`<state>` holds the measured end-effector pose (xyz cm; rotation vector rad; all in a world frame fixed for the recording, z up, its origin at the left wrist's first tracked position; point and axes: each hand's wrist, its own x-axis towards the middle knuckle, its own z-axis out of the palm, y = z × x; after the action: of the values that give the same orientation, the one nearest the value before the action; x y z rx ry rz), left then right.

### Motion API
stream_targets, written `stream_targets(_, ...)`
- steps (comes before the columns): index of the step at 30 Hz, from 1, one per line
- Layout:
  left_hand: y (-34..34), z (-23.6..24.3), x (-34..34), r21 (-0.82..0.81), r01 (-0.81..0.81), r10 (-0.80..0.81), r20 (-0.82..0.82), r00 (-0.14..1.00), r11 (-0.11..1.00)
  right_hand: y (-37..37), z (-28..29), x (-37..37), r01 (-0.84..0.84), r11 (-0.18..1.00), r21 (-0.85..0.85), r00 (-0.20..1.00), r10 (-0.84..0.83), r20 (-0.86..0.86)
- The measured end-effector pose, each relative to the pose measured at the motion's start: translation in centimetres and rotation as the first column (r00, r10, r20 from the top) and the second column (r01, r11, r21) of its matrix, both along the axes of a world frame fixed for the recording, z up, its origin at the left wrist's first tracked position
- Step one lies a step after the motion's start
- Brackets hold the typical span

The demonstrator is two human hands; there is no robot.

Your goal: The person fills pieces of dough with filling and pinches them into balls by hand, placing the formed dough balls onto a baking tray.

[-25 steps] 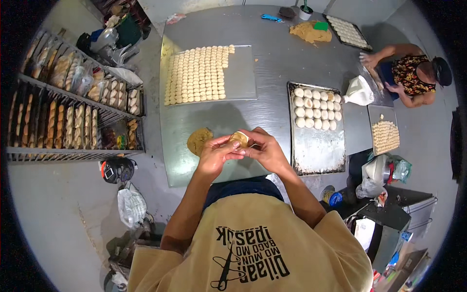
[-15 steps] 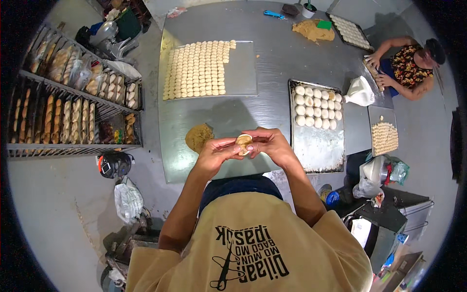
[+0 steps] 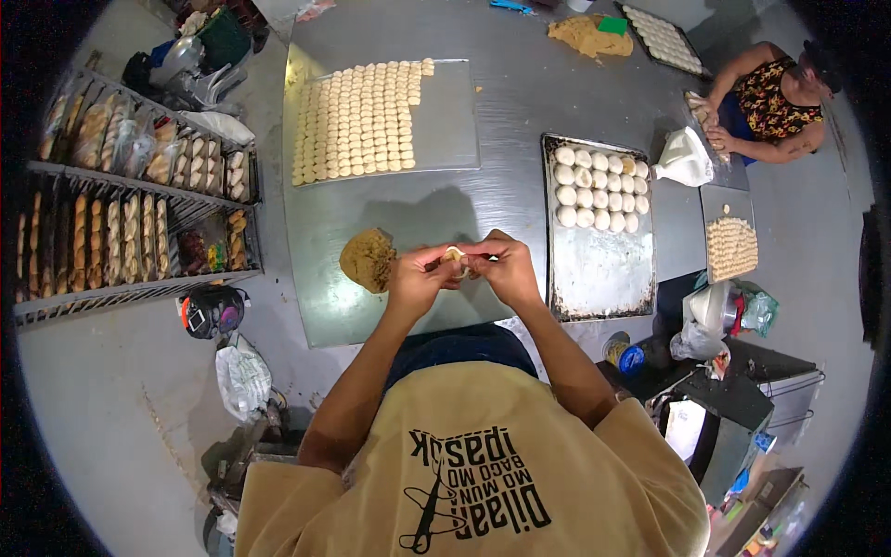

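Note:
Between my two hands, above the near part of the metal table (image 3: pixel 371 320), is a small piece of white dough (image 3: pixel 453 253) with brown filling showing inside. My left hand (image 3: pixel 419 276) pinches its left side. On the opposite side, the fingers of my right hand (image 3: pixel 504 269) are closed on the dough's edge. A mound of crumbly brown filling (image 3: pixel 368 261) lies on the table just left of my left hand. To the right, a dark-rimmed baking tray (image 3: pixel 603 278) bears rows of round white dough balls (image 3: pixel 601 188) in its far half.
Small dough pieces (image 3: pixel 357 121) fill most of a sheet at the far left. A white plastic container (image 3: pixel 685 158) sits beside the baking tray. A co-worker (image 3: pixel 775 107) handles dough at the right. Bread racks (image 3: pixel 139 200) stand left of the table.
My fingers have closed in around the dough, drawing its edges together so less filling shows. The whole view has shifted slightly. The co-worker's hands have moved on their dough.

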<state>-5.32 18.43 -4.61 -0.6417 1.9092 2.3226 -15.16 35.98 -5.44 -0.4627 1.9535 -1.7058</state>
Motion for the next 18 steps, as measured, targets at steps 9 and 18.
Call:
stream_targets(9,1.4,-4.6,-3.1,0.092,-0.111,0.100,0.110,0.989,0.990,0.7,-5.1,-2.3,0.043,0.987,0.156,0.984,-0.015,-0.175)
stream_targets(18,1.3,-13.2,-4.8,-0.455,0.082,0.044,0.258,0.965,0.887,0.8,-8.8,-3.4,-0.111,0.956,0.270,0.904,0.210,-0.373)
